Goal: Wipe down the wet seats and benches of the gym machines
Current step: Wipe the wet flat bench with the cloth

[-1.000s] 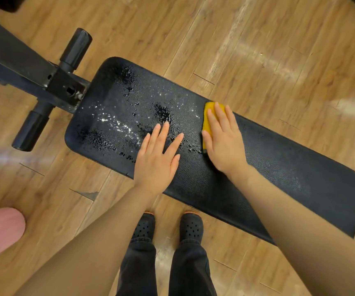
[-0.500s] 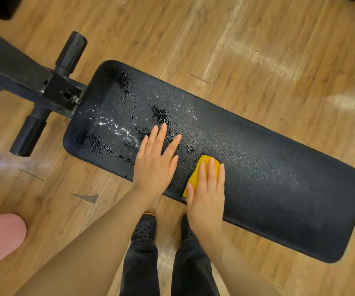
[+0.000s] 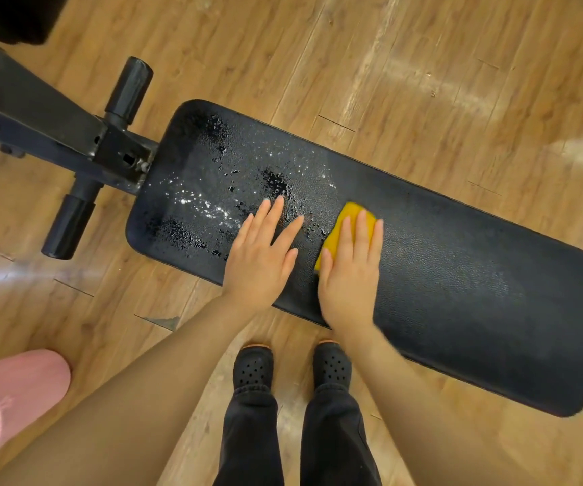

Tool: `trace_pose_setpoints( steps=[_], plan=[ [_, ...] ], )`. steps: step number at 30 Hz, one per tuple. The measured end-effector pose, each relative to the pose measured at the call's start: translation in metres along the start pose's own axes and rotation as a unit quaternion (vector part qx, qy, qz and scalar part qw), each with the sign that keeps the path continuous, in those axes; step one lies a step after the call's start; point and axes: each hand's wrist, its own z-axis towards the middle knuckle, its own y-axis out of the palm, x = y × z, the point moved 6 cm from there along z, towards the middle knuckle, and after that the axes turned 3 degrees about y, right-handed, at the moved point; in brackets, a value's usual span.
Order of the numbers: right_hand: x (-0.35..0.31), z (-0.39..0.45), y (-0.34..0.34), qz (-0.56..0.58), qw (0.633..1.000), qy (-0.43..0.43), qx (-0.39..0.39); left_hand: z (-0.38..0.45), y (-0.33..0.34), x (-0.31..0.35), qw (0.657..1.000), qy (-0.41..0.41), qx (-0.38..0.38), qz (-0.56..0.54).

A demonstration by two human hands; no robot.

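A long black padded bench (image 3: 458,275) lies across the wooden floor. Its left part is covered in water drops and white flecks (image 3: 206,205); its right part looks dull and mostly dry. My left hand (image 3: 262,261) rests flat on the pad near the front edge, fingers straight and spread. My right hand (image 3: 349,275) presses a yellow sponge cloth (image 3: 346,219) flat against the pad just right of the wet patch, with straight fingers lying over it. Most of the cloth is hidden under that hand.
The bench's black metal frame (image 3: 72,135) with two foam rollers (image 3: 132,85) sticks out at the left end. My feet in black clogs (image 3: 290,366) stand on the floor by the front edge. A pink-clad leg (image 3: 9,398) of another person is at lower left.
My right hand has slid the yellow cloth away from the front edge toward the middle of the pad, after sweeping from the far edge to the near edge. My left hand stayed in place.
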Motion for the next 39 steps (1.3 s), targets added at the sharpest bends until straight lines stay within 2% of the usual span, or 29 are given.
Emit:
trace_pose_setpoints(
  steps=[4,7,9,14,17,24,28,31,34,36,39],
  plan=[
    [-0.013,-0.054,0.004,-0.058,0.997,-0.025,-0.038,-0.001,-0.008,-0.025,0.998,-0.044,0.005,0.042],
    [-0.011,-0.027,0.005,-0.066,0.995,-0.060,-0.039,-0.001,-0.005,-0.043,0.994,-0.095,-0.004,0.055],
    [-0.009,0.013,0.002,-0.056,0.995,-0.076,-0.009,-0.001,-0.001,-0.047,0.994,-0.090,-0.001,0.061],
    [-0.009,0.082,-0.003,-0.021,0.999,-0.012,0.022,-0.002,0.003,-0.047,0.995,-0.078,0.026,0.054],
    [-0.012,0.055,0.004,-0.011,1.000,0.015,0.016,-0.002,0.002,-0.048,0.995,-0.075,0.034,0.050],
    [-0.018,-0.052,0.011,-0.078,0.995,-0.029,-0.051,-0.003,0.001,-0.048,0.996,-0.076,0.031,0.045],
    [-0.019,-0.011,0.011,-0.059,0.994,-0.075,-0.043,-0.002,0.001,-0.047,0.996,-0.074,0.031,0.045],
    [-0.024,0.053,0.007,-0.032,0.998,-0.056,-0.005,-0.003,0.001,-0.048,0.996,-0.071,0.033,0.043],
    [-0.027,0.092,0.006,-0.027,0.999,-0.033,-0.002,-0.002,0.001,-0.048,0.996,-0.070,0.037,0.039],
    [-0.028,0.088,0.008,-0.038,0.999,-0.024,-0.003,-0.002,0.001,-0.048,0.996,-0.071,0.042,0.037],
    [-0.034,0.039,0.011,-0.037,0.999,-0.031,-0.014,-0.002,0.001,-0.048,0.996,-0.072,0.044,0.037]
  ],
)
